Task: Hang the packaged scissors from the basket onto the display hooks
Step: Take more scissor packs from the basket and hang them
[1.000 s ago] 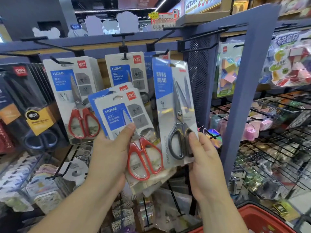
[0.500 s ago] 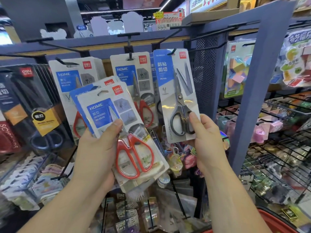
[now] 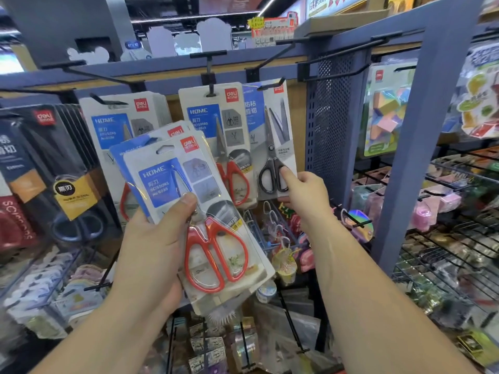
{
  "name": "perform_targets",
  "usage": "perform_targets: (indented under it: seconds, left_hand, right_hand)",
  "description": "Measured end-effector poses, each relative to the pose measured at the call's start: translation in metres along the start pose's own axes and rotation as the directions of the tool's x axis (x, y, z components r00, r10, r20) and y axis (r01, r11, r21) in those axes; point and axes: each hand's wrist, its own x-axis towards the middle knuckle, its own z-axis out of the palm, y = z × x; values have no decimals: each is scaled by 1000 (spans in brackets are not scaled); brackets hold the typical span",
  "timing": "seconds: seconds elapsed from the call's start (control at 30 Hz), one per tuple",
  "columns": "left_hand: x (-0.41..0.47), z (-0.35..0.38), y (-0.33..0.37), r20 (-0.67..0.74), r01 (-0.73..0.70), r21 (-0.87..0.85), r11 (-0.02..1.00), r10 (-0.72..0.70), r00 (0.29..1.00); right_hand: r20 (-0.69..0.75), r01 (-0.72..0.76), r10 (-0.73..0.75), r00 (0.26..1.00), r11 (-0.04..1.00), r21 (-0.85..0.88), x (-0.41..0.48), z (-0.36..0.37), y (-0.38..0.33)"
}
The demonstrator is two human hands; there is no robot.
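While our left hand grips a stack of red-handled packs, thumb pressed on the glossy blister, our right hand pinches the grey-handled pack by its lower edge — stiff card, top slot at the thin black hook. Next, we judge: push it fully on, then release.

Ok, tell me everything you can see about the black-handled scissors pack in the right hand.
The black-handled scissors pack is a grey card with a blue strip down its left, a red logo top right and a clear plastic front. The scissors point blades up. It is upright with its top at a hook; the right hand pinches its lower right corner.
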Motion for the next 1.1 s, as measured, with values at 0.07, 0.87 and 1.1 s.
perform_targets:
  seconds: [0.07, 0.87, 1.1]
  left_hand:
    - [0, 0, 0, 9, 0, -4, 1000, 0, 1000]
    - [-12, 16, -17, 149, 118, -155, 981, -95, 984]
    - [-17, 11, -20, 157, 76, -167, 983, -50, 986]
  right_hand:
    - [-20, -21, 20, 1000, 999, -25, -7, -2, 0]
    - [-36, 242, -250, 968, 877, 415, -177, 7, -5]
    - [-70, 163, -151, 986, 780, 604, -173, 9, -13]
